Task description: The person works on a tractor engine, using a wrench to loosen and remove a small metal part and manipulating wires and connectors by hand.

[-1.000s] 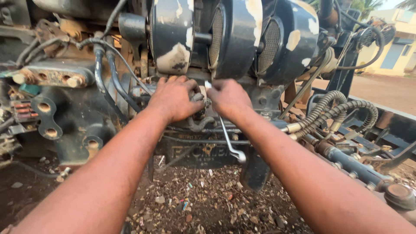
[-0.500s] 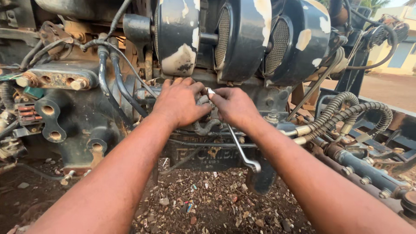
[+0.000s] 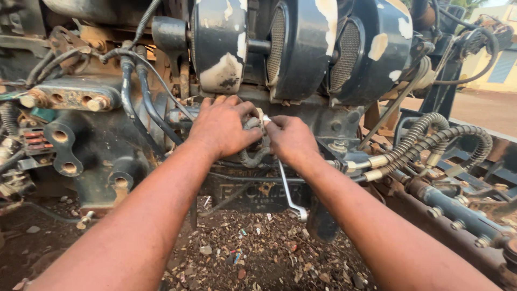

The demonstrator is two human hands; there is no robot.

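Ground under me: dirt floor littered with gravel and metal scraps point(image 3: 242, 253), right below my forearms.

Wrench: bent silver offset spanner point(image 3: 290, 195) hangs down from under my right hand, its far ring end free over the dirt, so the top end is probably seated on something up by my fingers. Can't see that end.

Right hand point(image 3: 293, 141): curled shut around the top of the spanner.

Left hand point(image 3: 223, 126): fingers bunched narrow, pinching a small whitish bit I can't make out, touching the right hand, guessing to steady it.

Hoses: braided grey flexible hoses point(image 3: 431, 140) off to the right.

Behind: black paint-chipped round engine housings point(image 3: 301, 48); no containers in sight.
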